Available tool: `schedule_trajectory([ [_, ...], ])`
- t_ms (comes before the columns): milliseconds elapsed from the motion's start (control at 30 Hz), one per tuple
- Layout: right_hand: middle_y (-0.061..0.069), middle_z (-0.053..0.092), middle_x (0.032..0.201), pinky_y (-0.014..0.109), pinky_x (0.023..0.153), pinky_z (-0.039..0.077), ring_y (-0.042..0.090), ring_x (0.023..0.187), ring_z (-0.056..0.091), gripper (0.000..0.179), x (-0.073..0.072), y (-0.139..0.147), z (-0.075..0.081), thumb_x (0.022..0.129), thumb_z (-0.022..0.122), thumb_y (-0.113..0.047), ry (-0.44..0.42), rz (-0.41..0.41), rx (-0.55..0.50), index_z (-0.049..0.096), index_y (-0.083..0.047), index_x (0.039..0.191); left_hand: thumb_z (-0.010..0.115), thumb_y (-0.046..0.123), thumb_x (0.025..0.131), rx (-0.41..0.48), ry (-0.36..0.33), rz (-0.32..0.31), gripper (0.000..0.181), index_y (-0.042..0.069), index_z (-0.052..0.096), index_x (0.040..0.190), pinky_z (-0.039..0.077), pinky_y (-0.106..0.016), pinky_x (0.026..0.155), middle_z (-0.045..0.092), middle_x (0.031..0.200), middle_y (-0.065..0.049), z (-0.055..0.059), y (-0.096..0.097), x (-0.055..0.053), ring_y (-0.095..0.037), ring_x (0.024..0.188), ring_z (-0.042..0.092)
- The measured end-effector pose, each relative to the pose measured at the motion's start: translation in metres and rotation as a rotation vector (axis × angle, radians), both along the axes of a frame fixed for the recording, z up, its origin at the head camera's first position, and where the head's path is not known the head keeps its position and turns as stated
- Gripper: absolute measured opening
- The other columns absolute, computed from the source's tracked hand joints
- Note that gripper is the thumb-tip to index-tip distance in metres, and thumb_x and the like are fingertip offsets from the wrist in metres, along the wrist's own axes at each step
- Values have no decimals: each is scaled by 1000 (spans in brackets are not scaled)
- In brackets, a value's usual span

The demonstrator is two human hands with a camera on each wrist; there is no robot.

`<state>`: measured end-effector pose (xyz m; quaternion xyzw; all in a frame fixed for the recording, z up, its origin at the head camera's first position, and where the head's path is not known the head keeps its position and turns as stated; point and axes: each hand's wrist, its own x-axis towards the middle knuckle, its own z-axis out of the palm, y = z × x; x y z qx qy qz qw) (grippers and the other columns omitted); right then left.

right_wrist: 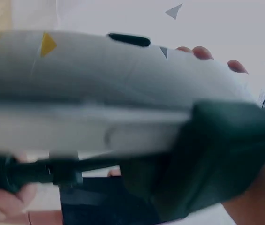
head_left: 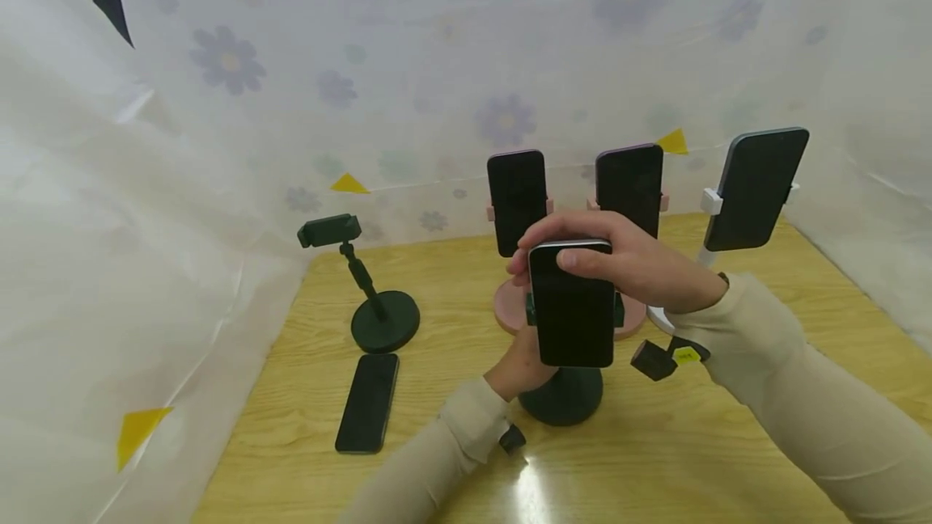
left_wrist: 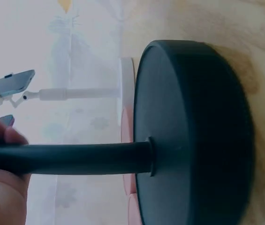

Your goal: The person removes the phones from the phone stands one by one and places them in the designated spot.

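A smartphone (head_left: 572, 318) with a dark screen sits upright in the clamp (right_wrist: 216, 154) of a dark green phone stand (head_left: 562, 404). My right hand (head_left: 632, 264) holds the phone's top edge, thumb on the screen and fingers behind. Lower down, my left hand (head_left: 521, 362) grips the stand's post (left_wrist: 85, 158); in the left wrist view its fingers wrap round it, above the round base (left_wrist: 170, 131). The phone's side edge (right_wrist: 52, 131) looms blurred in the right wrist view.
Another green stand (head_left: 386, 322), its clamp holding nothing, stands left, with a phone (head_left: 367, 403) lying before it. Behind are two phones (head_left: 517, 200) (head_left: 630, 184) on pink stands and one phone (head_left: 757, 188) on a white stand. Patterned sheeting (head_left: 437, 63) surrounds the wooden table (head_left: 291, 395).
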<state>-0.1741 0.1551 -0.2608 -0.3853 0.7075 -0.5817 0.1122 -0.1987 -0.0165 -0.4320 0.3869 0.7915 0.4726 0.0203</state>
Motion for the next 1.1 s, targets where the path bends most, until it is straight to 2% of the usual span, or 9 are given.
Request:
schedule_trajectory([
  [267,8,69,107,36,92,55,25,102,67,25,-5,-7,-1,107,42,-13,-22,7,-92,62,-4,119,53,7,100,96,102,100,29,0,52,128,46,-29,100,60,125,-18,-10,12,-1,-20,109,57],
  [333,7,69,104,37,92,56,25,99,68,26,-7,-9,-2,107,40,-13,-28,27,-130,62,-4,117,51,3,100,268,-53,46,27,-3,51,126,46,-26,98,59,124,-21,-12,18,-2,-14,107,57],
  [400,6,69,102,38,92,57,25,96,70,28,-8,-11,-2,108,38,-14,-32,42,-157,62,-3,116,53,1,99,365,-92,48,25,-3,53,124,44,-20,97,61,120,-16,-14,22,-2,-2,105,54],
  [500,5,70,100,38,90,58,25,93,71,29,-8,-11,-3,108,38,-15,-44,45,-175,63,-4,116,44,7,105,738,-542,-153,20,9,58,119,42,-17,97,62,116,-1,-13,27,-2,5,104,53],
  [600,4,71,100,37,89,58,25,92,72,30,-8,-12,-3,108,38,-17,-52,36,-182,64,-4,116,39,15,107,846,-678,-202,22,22,60,109,42,-14,93,61,107,13,-10,28,-1,6,99,54],
  [633,4,71,99,37,89,58,25,92,72,30,-8,-12,-3,108,38,-17,-54,33,-182,64,-4,116,40,14,107,825,-649,-200,22,20,61,107,42,-15,92,63,104,10,-10,28,-1,3,97,54],
  [800,4,70,98,38,90,57,26,92,71,30,-11,-16,-2,108,39,-18,-51,37,-172,65,-5,113,61,-1,91,198,222,224,14,-3,60,105,49,-24,89,65,101,-16,-12,21,0,-14,92,60],
  [900,4,70,97,38,90,58,25,91,71,30,-11,-16,-1,108,39,-18,-45,49,-180,66,-6,111,61,0,93,129,318,253,11,-5,61,102,52,-29,85,67,99,-19,-15,22,-1,-26,91,63],
  [1100,2,70,95,35,86,58,22,87,70,34,-12,-18,0,109,36,-18,-27,52,-227,68,-6,106,55,4,98,239,324,253,12,-4,62,103,52,-27,82,67,95,-18,-19,29,-4,-25,87,64],
])
